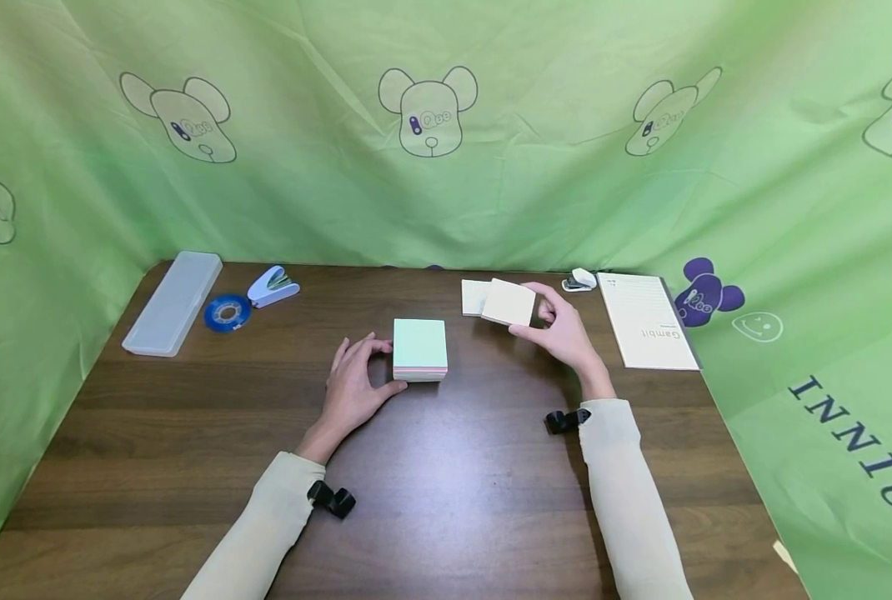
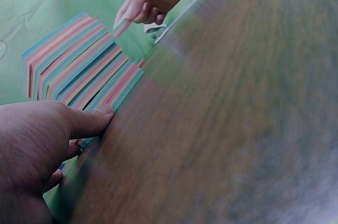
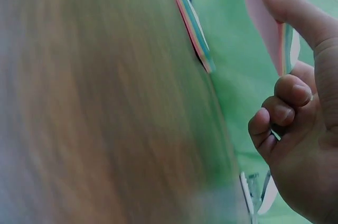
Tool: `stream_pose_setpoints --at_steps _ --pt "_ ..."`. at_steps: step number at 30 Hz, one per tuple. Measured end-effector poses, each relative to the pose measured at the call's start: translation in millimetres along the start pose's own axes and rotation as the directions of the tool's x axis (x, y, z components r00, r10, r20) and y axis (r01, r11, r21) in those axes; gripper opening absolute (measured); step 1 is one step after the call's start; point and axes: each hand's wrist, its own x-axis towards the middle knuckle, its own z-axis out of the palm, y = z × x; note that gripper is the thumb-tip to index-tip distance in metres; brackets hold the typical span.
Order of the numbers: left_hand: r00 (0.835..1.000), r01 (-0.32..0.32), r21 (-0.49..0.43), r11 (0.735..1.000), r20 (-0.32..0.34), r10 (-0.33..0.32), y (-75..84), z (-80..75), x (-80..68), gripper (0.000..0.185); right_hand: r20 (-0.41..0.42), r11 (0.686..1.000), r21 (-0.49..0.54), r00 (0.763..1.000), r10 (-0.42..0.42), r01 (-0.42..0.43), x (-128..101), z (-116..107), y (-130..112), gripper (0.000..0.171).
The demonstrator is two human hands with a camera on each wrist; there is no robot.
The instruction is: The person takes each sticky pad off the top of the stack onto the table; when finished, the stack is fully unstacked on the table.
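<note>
room on wood (image 1: 446, 500) between sleeves (image 1: 633, 508); green-topped stack (image 1: 419, 343) obstructs beyond.

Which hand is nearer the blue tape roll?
Left. The left hand sits right of the blue tape roll, touching the sticky-note stack; the right hand, farther right, holds a sticky-note pad.

- Cloth (image 1: 491, 221), right side: "INNIU" in large dark capitals running down at a slant, the last letter close to the picture's edge.
- Pad (image 1: 644, 312): "Gambit", upside down in the head view.
- Outlined bear heads (image 1: 431, 117) on the cloth: small lettering beside a dark mark, not surely legible.
- Purple bear (image 1: 704, 293) on the cloth: pale lettering, too small to read.
- Smiley face (image 1: 757, 327): drawn beside that bear.
</note>
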Motion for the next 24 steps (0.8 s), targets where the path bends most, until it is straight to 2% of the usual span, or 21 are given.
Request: stream_pose_setpoints --at_steps 3,11,24 --pt "1.000 -0.001 0.000 1.000 0.000 0.001 -0.4 0.4 -0.4 0.060 -0.034 1.000 -0.022 0.999 0.015 -0.016 1.3 -4.2 14.0 0.072" --pt "1.000 -0.010 0.000 1.000 -0.003 0.010 -1.2 1.3 -0.7 0.061 -0.084 0.993 -0.066 0.992 0.090 -0.096 -0.8 -15.2 28.7 0.068" --pt "1.000 -0.009 0.014 1.000 0.000 0.009 -3.5 2.6 -0.6 0.061 -0.071 0.970 -0.189 0.988 0.138 -0.150 -3.4 -30.4 40.2 0.072"
